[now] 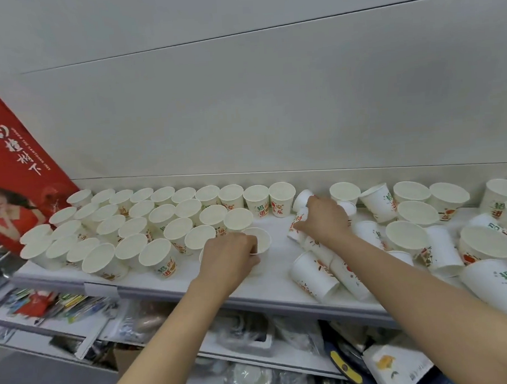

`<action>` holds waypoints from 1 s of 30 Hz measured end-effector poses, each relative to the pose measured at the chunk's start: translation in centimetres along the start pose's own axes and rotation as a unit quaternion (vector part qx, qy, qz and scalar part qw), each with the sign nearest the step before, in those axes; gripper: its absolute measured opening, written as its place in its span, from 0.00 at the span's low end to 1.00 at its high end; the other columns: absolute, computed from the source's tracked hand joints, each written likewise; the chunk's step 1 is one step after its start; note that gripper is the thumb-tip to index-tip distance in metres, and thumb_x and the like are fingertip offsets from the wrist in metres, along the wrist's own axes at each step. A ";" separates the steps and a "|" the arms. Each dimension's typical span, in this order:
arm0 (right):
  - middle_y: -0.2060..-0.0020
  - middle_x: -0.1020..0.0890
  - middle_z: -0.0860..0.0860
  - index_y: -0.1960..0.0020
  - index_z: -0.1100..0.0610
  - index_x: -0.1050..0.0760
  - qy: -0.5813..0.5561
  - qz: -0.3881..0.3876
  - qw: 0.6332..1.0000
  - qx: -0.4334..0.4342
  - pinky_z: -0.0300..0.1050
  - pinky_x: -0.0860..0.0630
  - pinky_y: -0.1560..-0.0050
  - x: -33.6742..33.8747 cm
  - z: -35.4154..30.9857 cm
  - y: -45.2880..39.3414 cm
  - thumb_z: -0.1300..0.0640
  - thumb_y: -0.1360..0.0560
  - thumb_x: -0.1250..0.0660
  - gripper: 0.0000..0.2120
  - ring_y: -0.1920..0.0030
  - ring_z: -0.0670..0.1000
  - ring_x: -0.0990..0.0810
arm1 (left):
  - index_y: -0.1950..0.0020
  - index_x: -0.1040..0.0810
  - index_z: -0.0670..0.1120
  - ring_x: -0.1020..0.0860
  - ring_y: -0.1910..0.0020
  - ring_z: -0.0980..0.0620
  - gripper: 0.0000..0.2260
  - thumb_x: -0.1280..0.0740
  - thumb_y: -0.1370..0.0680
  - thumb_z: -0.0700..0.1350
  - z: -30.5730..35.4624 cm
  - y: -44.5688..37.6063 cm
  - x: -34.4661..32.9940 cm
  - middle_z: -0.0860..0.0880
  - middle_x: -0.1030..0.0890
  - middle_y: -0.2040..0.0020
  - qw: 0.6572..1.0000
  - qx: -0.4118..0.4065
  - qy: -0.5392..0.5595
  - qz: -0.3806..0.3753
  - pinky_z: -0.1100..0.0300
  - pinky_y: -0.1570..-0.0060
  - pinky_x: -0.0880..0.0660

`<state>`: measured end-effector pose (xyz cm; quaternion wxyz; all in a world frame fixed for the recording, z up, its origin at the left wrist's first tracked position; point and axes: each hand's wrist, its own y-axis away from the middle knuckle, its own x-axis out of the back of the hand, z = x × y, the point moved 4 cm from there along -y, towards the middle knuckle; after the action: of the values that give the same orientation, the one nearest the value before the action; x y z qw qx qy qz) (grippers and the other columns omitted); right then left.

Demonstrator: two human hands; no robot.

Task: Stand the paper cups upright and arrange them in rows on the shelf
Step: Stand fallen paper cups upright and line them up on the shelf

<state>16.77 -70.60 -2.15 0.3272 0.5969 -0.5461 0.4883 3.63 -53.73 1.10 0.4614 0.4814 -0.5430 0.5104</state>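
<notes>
The paper cups (257, 198) are matt white card, smooth inside, with red, orange and green print on their outer walls. The shelf (274, 281) looks like painted metal, pale and smooth with a faint sheen along its front edge. The back panel (242, 119) behind it is flat, matt grey-white. A red poster (19, 174) at the left has a glossy printed face. Crinkled clear plastic wrapping (141, 318) shines on the shelf below.

The paper cups (257, 205) read 招财进宝 in green and red; the red poster (18, 163) reads 橙树下.
</notes>
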 end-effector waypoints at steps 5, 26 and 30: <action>0.62 0.19 0.46 0.60 0.50 0.21 -0.093 0.026 0.993 0.073 0.43 0.30 0.63 0.7 -2.8 0.7 0.54 0.30 0.33 0.03 0.58 0.48 0.24 | 0.54 0.23 0.52 0.21 0.53 0.47 0.06 0.35 0.24 0.52 -0.6 0.2 -0.4 0.51 0.19 0.52 1.000 -0.021 -0.006 -0.010 0.59 0.64 0.36; 0.67 0.18 0.48 0.61 0.53 0.19 0.044 0.207 0.975 0.073 0.48 0.30 0.61 5.1 6.3 1.1 0.59 0.32 0.28 0.02 0.63 0.55 0.24 | 0.38 0.24 0.46 0.29 0.37 0.44 0.18 0.39 0.22 0.56 8.0 -19.1 -1.3 0.46 0.21 0.40 0.990 -0.133 -0.040 -0.001 0.53 0.39 0.36; 0.69 0.18 0.48 0.61 0.53 0.18 0.053 0.200 0.978 0.040 0.45 0.32 0.64 5.6 9.1 0.5 0.64 0.34 0.28 0.07 0.65 0.55 0.25 | 0.36 0.29 0.45 0.29 0.36 0.44 0.23 0.39 0.23 0.61 9.5 -19.9 -4.4 0.44 0.22 0.40 0.992 -0.090 -0.032 -0.081 0.50 0.35 0.43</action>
<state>17.92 -80.93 0.20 0.2270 0.4618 -0.6162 0.5962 23.85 -63.35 -1.55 0.5250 0.4960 -0.5609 0.4046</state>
